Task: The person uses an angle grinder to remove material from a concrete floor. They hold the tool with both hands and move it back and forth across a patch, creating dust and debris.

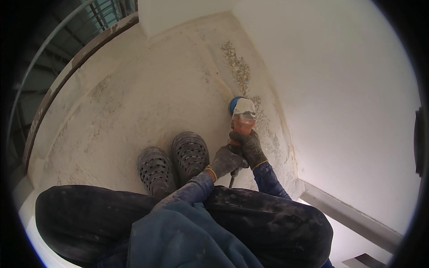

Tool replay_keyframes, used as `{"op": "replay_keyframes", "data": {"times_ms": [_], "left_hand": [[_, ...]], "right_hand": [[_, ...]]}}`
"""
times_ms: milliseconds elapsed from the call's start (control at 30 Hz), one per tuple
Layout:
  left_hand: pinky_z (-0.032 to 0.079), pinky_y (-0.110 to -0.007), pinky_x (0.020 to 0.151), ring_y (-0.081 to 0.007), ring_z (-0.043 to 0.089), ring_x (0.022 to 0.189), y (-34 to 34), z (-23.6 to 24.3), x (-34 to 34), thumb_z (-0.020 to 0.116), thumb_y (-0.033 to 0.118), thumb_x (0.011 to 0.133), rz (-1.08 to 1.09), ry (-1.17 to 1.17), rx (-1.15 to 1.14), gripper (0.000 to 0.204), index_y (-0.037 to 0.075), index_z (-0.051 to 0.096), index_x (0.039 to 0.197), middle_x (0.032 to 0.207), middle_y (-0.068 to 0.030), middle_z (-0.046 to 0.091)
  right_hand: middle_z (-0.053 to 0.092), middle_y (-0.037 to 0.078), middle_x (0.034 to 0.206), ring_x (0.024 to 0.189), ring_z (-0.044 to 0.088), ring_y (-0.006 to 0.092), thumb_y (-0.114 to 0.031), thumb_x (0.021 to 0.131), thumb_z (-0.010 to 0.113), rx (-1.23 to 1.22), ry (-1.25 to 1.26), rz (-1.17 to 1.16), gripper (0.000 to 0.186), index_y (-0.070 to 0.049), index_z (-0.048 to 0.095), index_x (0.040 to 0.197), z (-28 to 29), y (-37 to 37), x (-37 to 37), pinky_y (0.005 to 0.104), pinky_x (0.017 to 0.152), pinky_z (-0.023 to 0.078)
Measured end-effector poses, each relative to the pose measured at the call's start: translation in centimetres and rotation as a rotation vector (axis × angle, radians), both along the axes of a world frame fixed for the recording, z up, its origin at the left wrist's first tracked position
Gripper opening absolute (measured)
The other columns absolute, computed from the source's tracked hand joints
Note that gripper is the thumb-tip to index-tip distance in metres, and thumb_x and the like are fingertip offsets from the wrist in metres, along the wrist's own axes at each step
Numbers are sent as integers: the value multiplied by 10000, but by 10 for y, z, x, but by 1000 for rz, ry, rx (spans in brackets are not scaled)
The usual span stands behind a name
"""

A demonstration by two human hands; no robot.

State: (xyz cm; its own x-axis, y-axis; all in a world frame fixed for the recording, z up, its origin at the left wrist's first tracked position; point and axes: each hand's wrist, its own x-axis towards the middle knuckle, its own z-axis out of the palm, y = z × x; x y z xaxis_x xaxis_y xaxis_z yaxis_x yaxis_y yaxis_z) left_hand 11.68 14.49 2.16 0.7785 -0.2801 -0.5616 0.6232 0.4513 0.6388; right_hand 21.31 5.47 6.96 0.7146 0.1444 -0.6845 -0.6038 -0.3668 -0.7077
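Observation:
An angle grinder (pixel 243 120) with an orange body, a whitish covering round its head and a blue disc (pixel 234 105) is held low over the dusty concrete floor (pixel 147 98). My right hand (pixel 253 148), in a dark grey glove with a yellow cuff edge, wraps round its body. Behind it, my left hand (pixel 225 161), gloved alike, is closed round the rear part of the tool. A dark cord (pixel 232 181) hangs from the back end. The disc's edge is at the floor beside a rough strip (pixel 238 67) of exposed stones; whether it touches cannot be made out.
A white wall (pixel 344 89) rises along the right, with a pale ledge (pixel 348 214) low down. Another white wall (pixel 183 15) stands at the far end. On the left the floor ends at a curved edge (pixel 71 67) by a metal railing (pixel 42 49). My grey perforated clogs (pixel 191 154) are left of the grinder.

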Motion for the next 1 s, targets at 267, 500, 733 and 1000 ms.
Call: {"op": "replay_keyframes", "data": {"times_ms": [267, 500, 733, 1000], "left_hand": [[512, -354, 462, -195, 640, 469, -3, -1, -2, 854, 128, 782, 42, -50, 11, 182, 47, 691, 790, 628, -52, 677], [505, -359, 444, -199, 626, 452, 3, 1, 2, 861, 130, 779, -24, -115, 88, 195, 34, 692, 793, 622, -62, 672], [555, -350, 535, -195, 671, 520, -5, -2, 0, 869, 205, 771, -107, -72, 77, 234, 45, 718, 850, 653, -71, 700], [579, -339, 607, -199, 708, 584, -6, -6, 3, 878, 283, 747, -181, -78, 230, 287, 58, 731, 848, 713, -76, 735]], "right_hand": [[706, 76, 991, 771, 712, 199, -157, 827, 843, -87, -32, 19, 432, -22, 677, 1203, 3, 0, -1, 355, 673, 615], [700, 84, 928, 737, 715, 203, -161, 822, 837, -63, -14, 50, 402, -16, 674, 1161, 10, 12, 1, 362, 642, 614], [700, 84, 913, 724, 717, 204, -160, 824, 818, -100, -8, -7, 375, -5, 679, 1136, 8, -4, -3, 343, 639, 599], [712, 78, 934, 757, 723, 202, -172, 825, 839, 0, -2, -100, 409, 4, 688, 1162, -10, -19, -6, 339, 666, 600]]}}
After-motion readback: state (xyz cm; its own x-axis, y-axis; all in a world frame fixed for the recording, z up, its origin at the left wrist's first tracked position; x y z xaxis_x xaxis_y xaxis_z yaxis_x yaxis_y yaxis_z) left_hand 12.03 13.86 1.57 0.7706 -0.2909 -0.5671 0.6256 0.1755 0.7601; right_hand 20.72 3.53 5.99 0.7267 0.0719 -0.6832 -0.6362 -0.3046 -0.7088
